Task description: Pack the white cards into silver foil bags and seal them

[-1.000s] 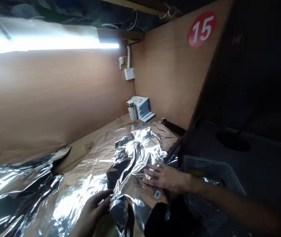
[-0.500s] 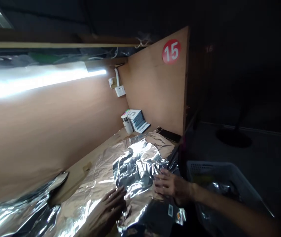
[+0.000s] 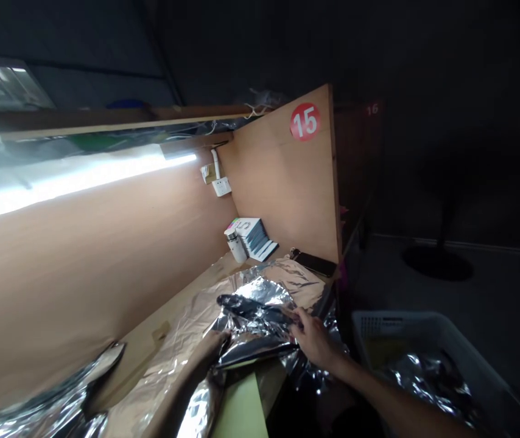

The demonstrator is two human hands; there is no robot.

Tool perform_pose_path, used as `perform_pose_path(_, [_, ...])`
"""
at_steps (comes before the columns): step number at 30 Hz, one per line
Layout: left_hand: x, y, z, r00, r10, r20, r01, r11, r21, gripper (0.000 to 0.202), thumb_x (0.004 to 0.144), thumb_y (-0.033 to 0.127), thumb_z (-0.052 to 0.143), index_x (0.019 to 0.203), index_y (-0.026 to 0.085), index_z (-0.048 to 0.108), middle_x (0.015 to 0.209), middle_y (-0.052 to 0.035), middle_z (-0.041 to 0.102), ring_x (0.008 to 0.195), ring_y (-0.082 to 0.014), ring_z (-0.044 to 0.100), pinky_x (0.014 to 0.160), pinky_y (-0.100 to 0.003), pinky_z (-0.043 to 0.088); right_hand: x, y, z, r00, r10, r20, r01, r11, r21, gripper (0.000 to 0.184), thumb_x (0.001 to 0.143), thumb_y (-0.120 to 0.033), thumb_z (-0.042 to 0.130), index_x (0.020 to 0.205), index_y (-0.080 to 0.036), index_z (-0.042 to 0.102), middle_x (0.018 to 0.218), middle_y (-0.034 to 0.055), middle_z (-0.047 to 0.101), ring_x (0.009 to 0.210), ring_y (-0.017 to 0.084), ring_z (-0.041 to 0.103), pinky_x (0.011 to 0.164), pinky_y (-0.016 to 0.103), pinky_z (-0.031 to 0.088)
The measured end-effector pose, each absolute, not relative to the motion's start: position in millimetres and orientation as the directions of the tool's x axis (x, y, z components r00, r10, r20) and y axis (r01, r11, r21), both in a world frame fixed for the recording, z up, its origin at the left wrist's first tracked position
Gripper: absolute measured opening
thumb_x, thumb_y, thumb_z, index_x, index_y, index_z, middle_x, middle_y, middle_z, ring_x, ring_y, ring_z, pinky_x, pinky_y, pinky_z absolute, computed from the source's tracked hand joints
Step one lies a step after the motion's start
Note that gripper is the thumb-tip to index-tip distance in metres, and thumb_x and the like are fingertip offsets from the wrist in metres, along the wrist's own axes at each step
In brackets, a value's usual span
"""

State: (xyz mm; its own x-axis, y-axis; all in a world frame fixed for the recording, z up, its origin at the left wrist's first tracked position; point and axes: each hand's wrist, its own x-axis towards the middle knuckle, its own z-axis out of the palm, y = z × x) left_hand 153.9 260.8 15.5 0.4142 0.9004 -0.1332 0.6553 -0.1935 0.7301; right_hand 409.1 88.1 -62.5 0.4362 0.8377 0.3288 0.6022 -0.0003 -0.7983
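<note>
A shiny silver foil sheet [image 3: 260, 331] is bunched up on the bench, its near edge raised. My right hand [image 3: 310, 334] has its fingers closed on the right side of this foil. On the left side, my left hand [image 3: 214, 345] grips the foil too, its fingertips partly hidden by the folds. Below the raised edge, a pale yellow-green sheet [image 3: 242, 407] shows between my forearms. More foil [image 3: 299, 277] lies spread underneath, toward the back of the bench.
A wooden partition [image 3: 282, 176] marked 15 stands at the right. A dark phone [image 3: 315, 264], a stack of booklets [image 3: 257, 238] and a white bottle [image 3: 236, 246] sit in the corner. Beside the bench is a white plastic basket [image 3: 452, 331] holding foil pieces. Crumpled foil [image 3: 59, 392] lies front left.
Both hands, flat on the foil before, have closed on it. The foil's near part is lifted and folded away from me, exposing the yellow-green sheet. The view has tilted up slightly.
</note>
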Motion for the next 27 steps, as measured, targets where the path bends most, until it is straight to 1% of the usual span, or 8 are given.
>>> perform_pose_path(2, [160.3,263.8,16.8,0.375,0.925,-0.063,0.734,-0.254,0.630,0.035,0.082,0.053,0.063,0.077,0.019,0.068,0.061,-0.0088,0.064,0.067,-0.0329,0.067,0.063,-0.039,0.050,410.5,96.8,-57.9,0.445,0.869,0.215,0.607,-0.116,-0.786,0.027,0.093,-0.021,0.049,0.118,-0.022,0.060,0.080,0.0040,0.077,0.080,0.025,0.075,0.073,0.033,0.052])
perform_pose_path(5, [169.3,249.9,16.7,0.426,0.898,0.105,0.754,-0.417,0.508,0.037,0.092,0.044,0.051,0.114,0.018,0.067,0.108,-0.0178,0.074,0.099,-0.0362,0.069,0.086,-0.044,0.050,413.9,103.0,-53.9,0.424,0.894,0.143,0.696,-0.220,-0.683,0.032,0.092,-0.017,0.048,0.122,-0.019,0.057,0.080,0.0062,0.077,0.080,0.027,0.075,0.071,0.033,0.050])
perform_pose_path(11, [194.7,208.6,-15.6,0.605,0.791,0.085,0.742,-0.600,0.300,0.067,0.090,0.054,0.057,0.152,0.027,0.052,0.166,-0.0131,0.042,0.152,-0.0444,0.034,0.118,-0.059,0.031,404.0,86.4,-25.8,0.414,0.847,0.333,0.855,-0.235,-0.463,0.054,0.095,-0.027,0.054,0.149,-0.018,0.049,0.119,0.0206,0.074,0.113,0.041,0.067,0.094,0.054,0.050])
perform_pose_path(15, [195.2,201.5,-41.3,0.565,0.824,-0.026,0.824,-0.563,0.068,0.072,0.096,0.052,0.048,0.163,0.030,0.034,0.174,-0.0088,0.022,0.159,-0.0445,0.017,0.122,-0.064,0.021,361.9,90.0,-3.6,0.081,0.834,0.546,0.927,0.138,-0.348,0.066,0.102,-0.041,0.053,0.163,-0.030,0.032,0.161,0.0134,0.046,0.145,0.039,0.045,0.120,0.060,0.034])
perform_pose_path(18, [194.0,198.2,-50.0,0.532,0.842,-0.085,0.840,-0.538,-0.068,0.068,0.097,0.046,0.049,0.161,0.030,0.038,0.175,-0.0079,0.019,0.159,-0.0457,0.010,0.123,-0.067,0.013,345.2,130.7,4.0,-0.180,0.916,0.358,0.900,0.300,-0.316,0.062,0.106,-0.053,0.040,0.163,-0.029,0.036,0.171,0.0101,0.030,0.156,0.039,0.027,0.126,0.064,0.021])
perform_pose_path(22, [197.4,192.0,-48.5,0.523,0.852,-0.033,0.851,-0.524,-0.042,0.078,0.097,0.070,0.038,0.164,0.031,0.031,0.175,-0.0081,0.013,0.159,-0.0485,0.006,0.122,-0.070,0.014,386.7,187.1,9.2,-0.134,0.991,-0.009,0.950,0.126,-0.287,0.068,0.106,-0.059,0.038,0.162,-0.021,0.038,0.171,0.0179,0.026,0.157,0.043,0.021,0.123,0.071,0.015])
perform_pose_path(24, [195.2,190.4,-44.9,0.541,0.840,-0.043,0.840,-0.542,-0.020,0.081,0.096,0.074,0.036,0.165,0.032,0.027,0.175,-0.0088,0.011,0.159,-0.0480,0.005,0.122,-0.070,0.014,418.6,187.2,12.8,-0.127,0.991,-0.028,0.952,0.114,-0.285,0.071,0.104,-0.061,0.042,0.163,-0.021,0.036,0.171,0.0183,0.024,0.158,0.042,0.020,0.123,0.070,0.014])
perform_pose_path(27, [182.1,192.4,-39.4,0.643,0.760,-0.098,0.764,-0.645,0.010,0.081,0.095,0.075,0.040,0.165,0.036,0.023,0.175,-0.0070,0.010,0.159,-0.0461,0.003,0.122,-0.070,0.012,454.1,150.4,18.3,-0.366,0.929,0.053,0.876,0.363,-0.317,0.084,0.097,-0.064,0.057,0.166,-0.026,0.029,0.173,0.0150,0.022,0.158,0.039,0.020,0.126,0.062,0.015])
